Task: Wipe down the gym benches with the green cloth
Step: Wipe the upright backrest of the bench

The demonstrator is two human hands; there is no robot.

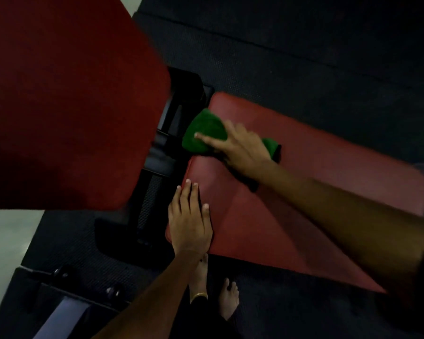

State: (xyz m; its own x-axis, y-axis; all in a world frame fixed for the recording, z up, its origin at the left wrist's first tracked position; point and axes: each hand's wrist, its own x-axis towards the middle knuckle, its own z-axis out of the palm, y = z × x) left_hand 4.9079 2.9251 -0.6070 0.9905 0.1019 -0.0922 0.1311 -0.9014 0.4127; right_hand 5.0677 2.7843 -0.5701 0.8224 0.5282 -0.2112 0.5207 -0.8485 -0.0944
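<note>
Two red pads: backrest point(66, 101), raised; seat point(316, 192), flat. One black frame point(162, 155) between them. Two hands: left point(190, 223) flat, fingers straight, on seat edge; right point(240, 149) pressing one green cloth point(203, 133) onto seat, fingers spread. Two bare feet point(228, 299) on floor.

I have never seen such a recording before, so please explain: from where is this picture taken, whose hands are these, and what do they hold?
There is one picture, taken by a camera worn on a person's head, looking down. No machine is here, only two bare hands. The right hand presses a green cloth onto the near end of a red seat pad of a gym bench. The left hand lies flat on that pad's edge and holds nothing. A larger red backrest pad fills the upper left. Below are the person's bare feet on a dark floor.
</note>
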